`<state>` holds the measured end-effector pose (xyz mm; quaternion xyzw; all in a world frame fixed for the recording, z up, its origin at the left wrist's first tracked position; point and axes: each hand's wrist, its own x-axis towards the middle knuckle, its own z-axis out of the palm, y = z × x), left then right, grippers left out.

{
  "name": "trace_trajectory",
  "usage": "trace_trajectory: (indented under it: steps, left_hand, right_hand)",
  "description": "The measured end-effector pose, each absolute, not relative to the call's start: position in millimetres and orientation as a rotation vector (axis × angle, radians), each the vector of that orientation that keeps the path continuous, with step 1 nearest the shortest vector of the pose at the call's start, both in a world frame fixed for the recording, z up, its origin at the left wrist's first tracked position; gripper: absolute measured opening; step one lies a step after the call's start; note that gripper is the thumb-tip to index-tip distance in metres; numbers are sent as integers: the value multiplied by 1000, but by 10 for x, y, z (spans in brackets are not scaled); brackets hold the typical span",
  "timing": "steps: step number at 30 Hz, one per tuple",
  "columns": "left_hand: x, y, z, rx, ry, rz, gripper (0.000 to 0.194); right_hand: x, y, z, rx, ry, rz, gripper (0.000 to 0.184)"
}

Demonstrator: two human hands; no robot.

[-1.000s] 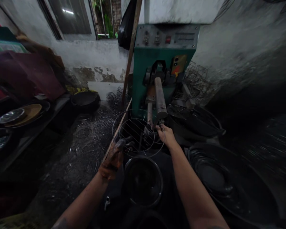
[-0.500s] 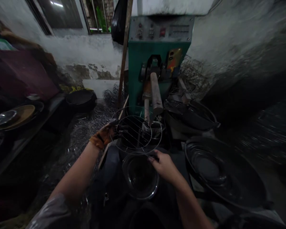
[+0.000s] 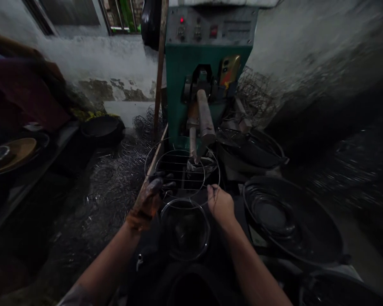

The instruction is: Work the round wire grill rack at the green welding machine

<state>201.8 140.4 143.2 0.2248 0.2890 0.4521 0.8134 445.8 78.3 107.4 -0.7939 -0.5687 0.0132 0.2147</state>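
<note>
A round wire rack (image 3: pixel 181 174) with parallel cross wires lies under the metal arms of a green machine (image 3: pixel 207 68). My left hand (image 3: pixel 148 202), in a dirty orange glove, grips the rack's near left rim. My bare right hand (image 3: pixel 220 204) is closed in a pinch at the rack's near right rim, on thin wire. Just below the rack, between my forearms, sits a shiny round metal bowl (image 3: pixel 185 229).
Large dark pans (image 3: pixel 290 221) are stacked at the right. Tangled wire pieces (image 3: pixel 115 178) cover the surface at the left. A wooden pole (image 3: pixel 159 68) leans by the machine. Dishes (image 3: pixel 12 151) rest on a ledge far left.
My right hand went from the machine's arms down to the bowl, then up to the rack's near right rim. My left hand moved out left and came back. The view tilted down.
</note>
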Motion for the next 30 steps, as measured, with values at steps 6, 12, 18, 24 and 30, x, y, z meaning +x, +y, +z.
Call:
trace_trajectory:
  steps: [6, 12, 18, 24, 30]
  left_hand:
    - [2063, 1508, 1315, 519, 671, 1051, 44]
    - [2162, 1682, 1269, 501, 734, 1033, 54]
    - [2332, 1718, 1181, 462, 740, 1110, 47]
    - [2249, 1626, 1143, 444, 721, 1110, 44]
    - [2353, 1698, 1136, 445, 691, 1131, 48]
  right_hand:
    - [4545, 1399, 1374, -2321, -1620, 65, 35]
    - [4581, 1691, 1530, -2369, -1683, 115, 36]
    - [4589, 1775, 1521, -2352, -1730, 99, 37]
    - [4617, 1796, 1444, -2288, -1744, 70, 36]
    - [4631, 1804, 1421, -2298, -1748, 97, 35]
